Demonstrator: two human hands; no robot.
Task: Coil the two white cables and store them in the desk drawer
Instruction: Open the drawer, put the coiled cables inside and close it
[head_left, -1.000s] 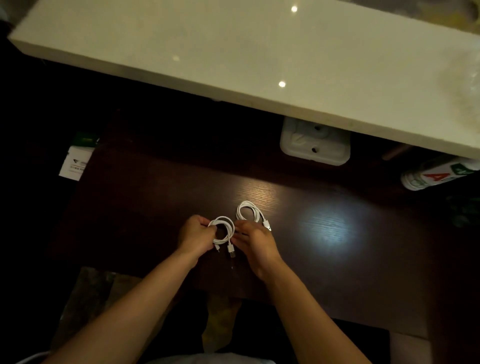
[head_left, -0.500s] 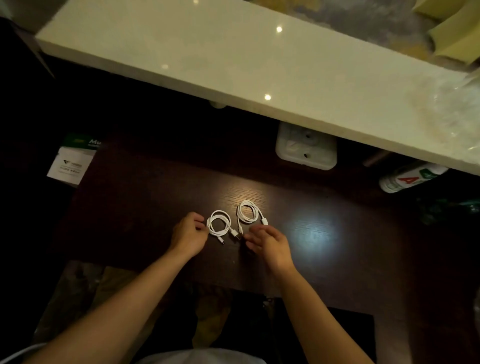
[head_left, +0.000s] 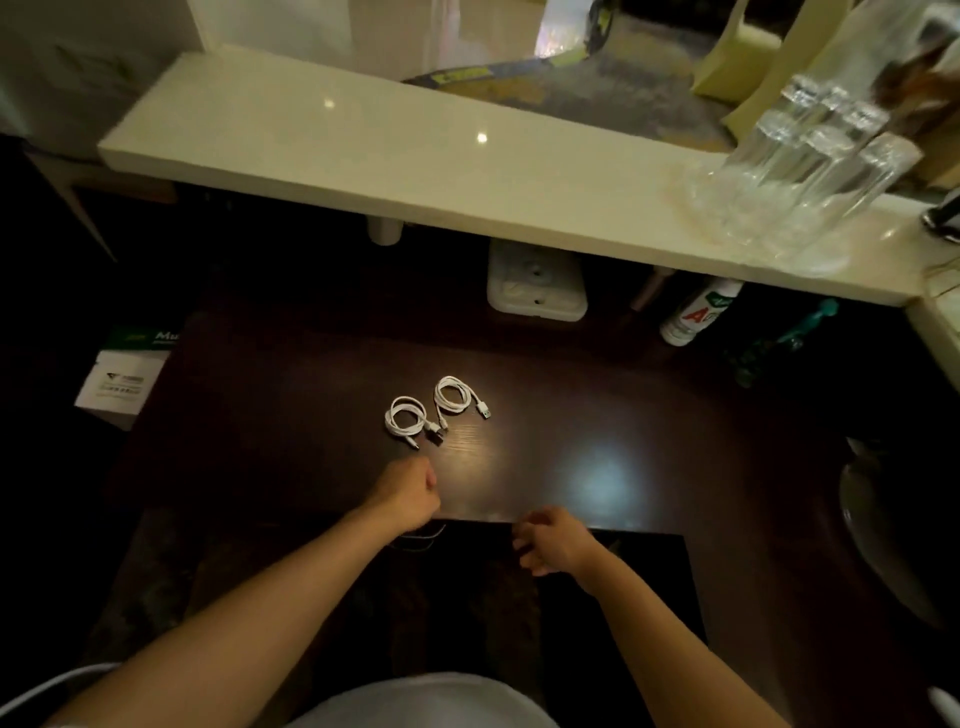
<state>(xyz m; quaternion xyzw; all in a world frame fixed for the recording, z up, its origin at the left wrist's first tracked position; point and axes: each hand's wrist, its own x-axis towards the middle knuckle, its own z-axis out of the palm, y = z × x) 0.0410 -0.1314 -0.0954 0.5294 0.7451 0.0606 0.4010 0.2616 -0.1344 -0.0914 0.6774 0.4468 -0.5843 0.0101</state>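
Two white cables lie coiled side by side on the dark wooden desk (head_left: 597, 415). The left coil (head_left: 406, 420) has its plugs pointing right. The right coil (head_left: 453, 399) ends in a USB plug at its right. My left hand (head_left: 410, 493) is curled into a loose fist near the desk's front edge, just below the coils and apart from them. My right hand (head_left: 556, 540) hovers at the front edge with fingers bent and apart, holding nothing. No drawer front is visible in the dark below the edge.
A pale stone shelf (head_left: 415, 156) overhangs the back of the desk. Clear glasses (head_left: 810, 156) stand on it at the right. Under it are a white socket box (head_left: 537, 286), a white bottle (head_left: 698, 312) and, at left, a white-green box (head_left: 124, 379).
Both hands let go of the coils and drew back to the desk's front edge. The cables stay coiled on the desk. The camera tilted up, showing more of the shelf.
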